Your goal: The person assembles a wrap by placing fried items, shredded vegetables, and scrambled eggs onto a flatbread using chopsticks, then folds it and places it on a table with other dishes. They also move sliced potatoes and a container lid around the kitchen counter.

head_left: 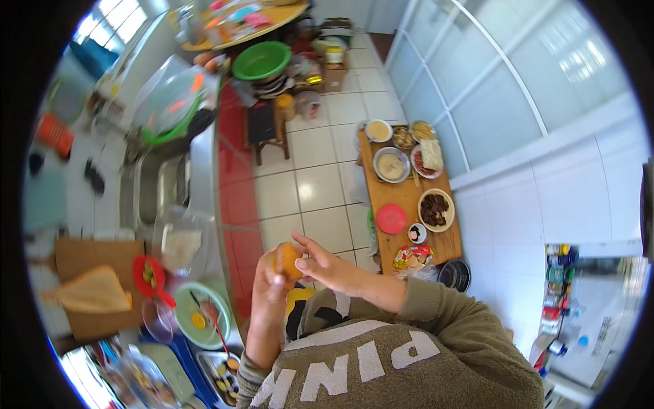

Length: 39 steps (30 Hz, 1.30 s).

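In front of my chest, my left hand (pixel 267 281) is closed round a small, round, orange-brown piece (pixel 288 260) that looks like dough or a bun. Its exact kind does not show. Beside it on the right, my right hand (pixel 335 270) has its fingers stretched and apart; the thumb tip lies at the piece's edge and the index finger reaches past its top. Left of my forearm stands a pale green bowl (pixel 223 306) with a yellow, round thing (pixel 198 320) in it. A red-handled tool (pixel 219 328) leans there, above a tray (pixel 206 356) of round pieces.
A wooden table (pixel 424 196) at right carries bowls of food and a red lid (pixel 392 219). The counter at left has a sink (pixel 150 183), a cutting board (pixel 78 257) with a cloth (pixel 93 289), and a red dish (pixel 140 268). A stool (pixel 265 127) stands ahead on the tiles.
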Each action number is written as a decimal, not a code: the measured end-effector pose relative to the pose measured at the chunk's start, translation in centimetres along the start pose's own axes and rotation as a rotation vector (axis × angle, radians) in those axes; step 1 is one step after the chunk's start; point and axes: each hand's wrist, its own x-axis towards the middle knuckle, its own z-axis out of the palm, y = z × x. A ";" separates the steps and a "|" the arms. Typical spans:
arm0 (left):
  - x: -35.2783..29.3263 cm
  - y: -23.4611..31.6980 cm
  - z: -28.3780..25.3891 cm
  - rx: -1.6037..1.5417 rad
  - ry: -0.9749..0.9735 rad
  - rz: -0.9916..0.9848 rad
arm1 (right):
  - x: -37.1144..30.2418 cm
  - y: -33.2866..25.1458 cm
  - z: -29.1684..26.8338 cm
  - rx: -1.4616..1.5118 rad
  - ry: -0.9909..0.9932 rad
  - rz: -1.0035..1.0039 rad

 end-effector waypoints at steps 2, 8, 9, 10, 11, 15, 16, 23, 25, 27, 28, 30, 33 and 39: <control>6.0 -1.4 4.6 0.195 -0.030 -0.106 | 0.2 0.7 -3.3 0.298 0.180 -0.018; 21.2 -11.8 12.9 0.828 -0.426 0.029 | 1.0 1.9 -19.0 0.754 0.541 -0.008; 23.2 -13.5 14.1 0.832 -0.494 -0.078 | 1.0 2.9 -21.6 0.742 0.584 -0.006; 25.2 -15.4 14.9 0.833 -0.555 -0.185 | 1.2 4.6 -23.9 0.833 0.613 -0.047; 27.2 -17.5 15.3 0.835 -0.612 -0.293 | 1.4 6.3 -25.9 0.867 0.677 -0.030; 33.6 -24.6 17.7 0.983 -0.777 -0.357 | 2.4 11.3 -33.5 1.022 0.942 0.017; 35.3 -26.6 17.5 1.078 -0.833 -0.294 | 2.7 13.2 -35.3 1.083 1.001 0.015; 45.3 -40.2 10.4 1.214 -0.754 -0.391 | 4.5 21.6 -49.7 0.947 1.515 0.102; 47.8 -42.4 8.9 1.245 -0.744 -0.335 | 5.7 24.2 -53.7 0.812 1.605 0.079; 50.1 -43.5 9.8 1.268 -0.704 -0.373 | 6.3 26.5 -57.7 0.657 1.590 0.127; 50.8 -44.0 10.0 1.254 -0.680 -0.392 | 7.0 26.6 -59.1 0.584 1.582 0.207; 51.7 -45.1 10.2 1.195 -0.539 -0.495 | 8.5 26.5 -61.0 0.479 1.577 0.269; 52.5 -46.2 10.9 1.164 -0.400 -0.661 | 9.6 27.1 -63.0 0.411 1.583 0.242; 52.9 -49.5 8.3 0.943 -0.266 -0.874 | 11.1 33.6 -65.3 0.250 1.514 0.439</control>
